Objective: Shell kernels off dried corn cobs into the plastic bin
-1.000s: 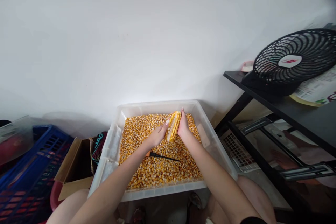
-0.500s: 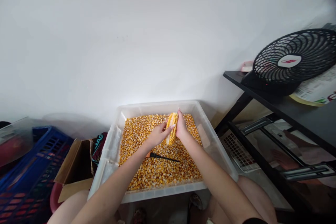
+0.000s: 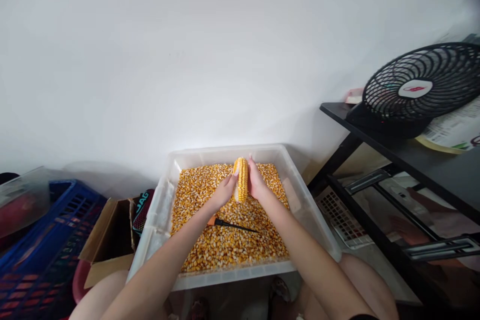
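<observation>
— How are your arms lying?

— Both forearms are reaching forward over the near rim of the clear plastic bin (image 3: 157, 220), angling in toward each other. My left hand (image 3: 225, 192) is coming at the corn cob (image 3: 240, 186) from its left side, and my right hand (image 3: 256, 183) is closing on it from the right, so the two are meeting around the cob above the far half of the bin.

— And where is the cob sitting against your fingers?

— It is standing nearly upright between my two hands. My right fingers (image 3: 252, 167) are lying pressed together along its right flank, pointing up toward its tip. My left fingers (image 3: 233, 177) are curling against its left flank, gripping it (the thumbs are hidden behind the cob, so I cannot tell how they are placed). The cob's upper end is poking out above both hands, and its lower end is hovering just over the loose kernels (image 3: 225, 245) filling the bin.

— Anything else in there?

— A thin black tool (image 3: 234, 224) is lying on the kernels, near my left wrist, touched by neither hand.
</observation>
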A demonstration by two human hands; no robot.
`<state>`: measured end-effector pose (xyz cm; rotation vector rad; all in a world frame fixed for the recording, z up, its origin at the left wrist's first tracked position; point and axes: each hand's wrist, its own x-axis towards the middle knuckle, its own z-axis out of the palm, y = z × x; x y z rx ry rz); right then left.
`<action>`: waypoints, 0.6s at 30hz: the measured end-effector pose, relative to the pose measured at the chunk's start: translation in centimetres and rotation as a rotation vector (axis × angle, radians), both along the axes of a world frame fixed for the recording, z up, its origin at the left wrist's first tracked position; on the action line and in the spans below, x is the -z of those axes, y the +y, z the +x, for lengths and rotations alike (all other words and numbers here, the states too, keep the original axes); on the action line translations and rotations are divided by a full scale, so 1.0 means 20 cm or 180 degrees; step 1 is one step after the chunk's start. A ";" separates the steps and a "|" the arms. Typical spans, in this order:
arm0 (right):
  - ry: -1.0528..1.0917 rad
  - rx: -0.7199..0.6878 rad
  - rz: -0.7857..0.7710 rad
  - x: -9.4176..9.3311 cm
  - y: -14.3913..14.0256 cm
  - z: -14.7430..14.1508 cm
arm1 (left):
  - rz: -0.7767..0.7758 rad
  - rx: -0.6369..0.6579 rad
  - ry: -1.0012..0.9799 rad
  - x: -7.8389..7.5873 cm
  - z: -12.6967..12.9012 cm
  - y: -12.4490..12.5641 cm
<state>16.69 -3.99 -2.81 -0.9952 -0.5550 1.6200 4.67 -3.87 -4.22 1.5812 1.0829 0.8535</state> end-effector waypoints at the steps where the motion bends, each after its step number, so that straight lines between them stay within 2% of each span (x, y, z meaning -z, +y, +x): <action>1: -0.0101 -0.0214 0.0150 -0.01 -0.01 0.00 | 0.0060 -0.0125 -0.0109 0.00 0.00 0.01; 5: -0.0554 -0.1406 0.0503 -0.02 -0.08 -0.02 | 0.0345 -0.0835 -0.0254 -0.01 -0.05 0.04; 7: -0.0617 -0.1700 0.0498 -0.01 -0.10 -0.04 | 0.0406 -0.1140 -0.0105 -0.02 -0.09 0.06; 9: -0.0607 -0.1660 0.0502 0.01 -0.10 -0.06 | 0.0528 -0.1128 0.0078 -0.04 -0.11 0.08; 15: -0.0972 -0.1111 0.0383 0.07 -0.06 -0.07 | 0.0591 -0.0243 0.0433 -0.02 -0.13 0.12; 18: -0.1230 -0.0945 0.0470 0.08 -0.07 -0.08 | 0.0595 -0.0162 0.0493 -0.01 -0.13 0.12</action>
